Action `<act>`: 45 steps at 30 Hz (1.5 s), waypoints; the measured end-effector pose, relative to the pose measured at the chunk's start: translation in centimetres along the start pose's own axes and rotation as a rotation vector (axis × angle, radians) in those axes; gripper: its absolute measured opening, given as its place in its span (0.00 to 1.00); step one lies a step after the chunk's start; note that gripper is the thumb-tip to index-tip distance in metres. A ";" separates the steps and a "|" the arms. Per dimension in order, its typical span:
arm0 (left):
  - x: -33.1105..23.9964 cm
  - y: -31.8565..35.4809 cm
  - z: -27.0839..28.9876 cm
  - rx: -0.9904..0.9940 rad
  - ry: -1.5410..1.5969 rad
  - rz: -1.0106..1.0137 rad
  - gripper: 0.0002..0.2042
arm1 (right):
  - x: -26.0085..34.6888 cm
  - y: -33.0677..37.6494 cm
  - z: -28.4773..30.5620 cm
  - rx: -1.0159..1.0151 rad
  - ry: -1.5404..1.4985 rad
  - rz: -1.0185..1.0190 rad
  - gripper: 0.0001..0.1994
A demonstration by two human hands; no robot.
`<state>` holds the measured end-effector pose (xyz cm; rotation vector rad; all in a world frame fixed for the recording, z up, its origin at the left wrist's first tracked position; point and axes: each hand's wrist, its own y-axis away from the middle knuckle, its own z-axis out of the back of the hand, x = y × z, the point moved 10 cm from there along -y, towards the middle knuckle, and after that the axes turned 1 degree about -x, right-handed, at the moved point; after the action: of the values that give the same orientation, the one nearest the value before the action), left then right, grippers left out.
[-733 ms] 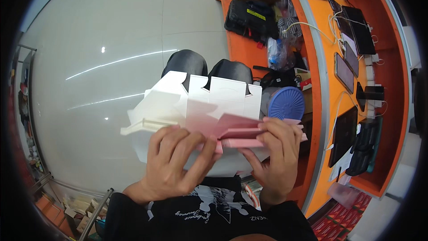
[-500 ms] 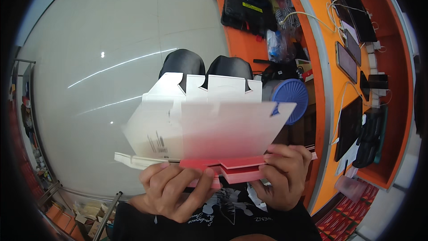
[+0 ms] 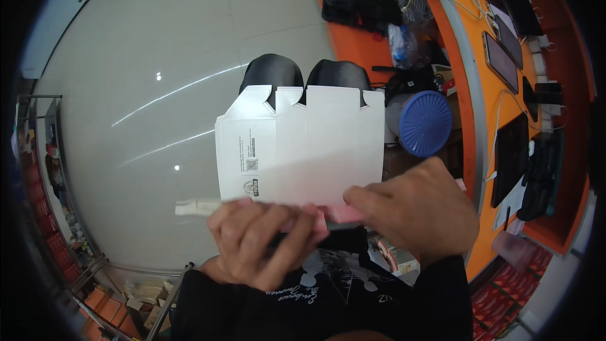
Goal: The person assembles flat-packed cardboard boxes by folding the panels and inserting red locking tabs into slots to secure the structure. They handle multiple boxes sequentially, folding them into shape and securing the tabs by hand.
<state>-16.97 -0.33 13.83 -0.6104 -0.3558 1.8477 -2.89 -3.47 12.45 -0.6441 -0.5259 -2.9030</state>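
Observation:
Flattened white carton blanks (image 3: 341, 132) with slotted flaps lie across my lap, with dark printing near their left side. Just on my side of them, a pink-and-white folded cardboard piece (image 3: 346, 214) is held nearly edge-on, slightly blurred. My left hand (image 3: 262, 243) has its fingers curled round the middle of it, and a pale end (image 3: 197, 207) sticks out to the left. My right hand (image 3: 420, 211), back turned up, pinches the pink part farther right. The right hand's fingertips are partly hidden.
To the right stands a tub with a blue ribbed lid (image 3: 426, 124). Beyond it an orange bench (image 3: 470, 233) carries phones, a tablet (image 3: 510, 161) and cables. A black tool case (image 3: 360, 3) sits on a lower orange shelf. Metal rails (image 3: 136, 271) stand at the lower left.
The white panel that stood raised above the pink edges no longer stands up, and the blanks on my lap show more. My right hand has rolled over, its back now up.

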 end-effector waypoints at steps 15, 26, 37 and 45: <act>18.8 13.7 -7.3 -0.637 1.803 0.673 0.47 | -8.3 2.6 10.8 -0.475 -0.693 -0.085 0.19; 17.2 3.4 -6.4 -0.560 1.218 0.660 0.28 | -13.8 3.6 2.0 -1.064 -1.019 -0.015 0.20; 18.8 9.0 -14.2 -0.510 1.124 0.659 0.16 | -20.2 0.0 -9.1 -1.112 -1.069 -0.013 0.25; 17.7 7.0 -13.7 -0.392 1.024 0.656 0.16 | -21.3 -1.3 -8.4 -1.130 -1.171 -0.034 0.23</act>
<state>-19.30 13.07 -5.20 -2.0021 0.2150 1.7741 12.76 -4.37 -4.24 -2.3924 1.1664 -2.2509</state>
